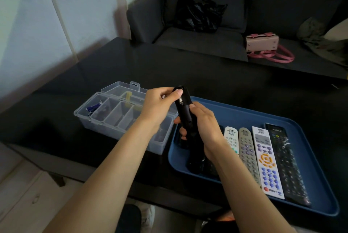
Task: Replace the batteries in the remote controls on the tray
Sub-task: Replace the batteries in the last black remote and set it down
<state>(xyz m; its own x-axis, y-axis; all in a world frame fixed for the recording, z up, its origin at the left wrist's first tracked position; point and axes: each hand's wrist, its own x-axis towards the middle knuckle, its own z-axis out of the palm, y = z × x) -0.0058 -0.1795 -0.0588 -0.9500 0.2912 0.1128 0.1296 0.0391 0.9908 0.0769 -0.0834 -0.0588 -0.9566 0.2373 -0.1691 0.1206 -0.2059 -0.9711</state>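
While we hold the black remote (pixel 185 112) above the tray's (pixel 305 172) near-left part, its long axis runs near to far, far end tilted up and slightly left. Our left hand (pixel 160 106) pinches that far end, thumb on top. Our right hand (pixel 205 129) curls its fingers around the middle. Four more remotes (pixel 263 159) lie side by side on the tray, pointing far. A clear box (pixel 120 118) sits open at left.

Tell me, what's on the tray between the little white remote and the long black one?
In the head view, two remotes lie between the small white remote and the long black remote on the blue tray: a grey remote and a white remote with orange buttons.
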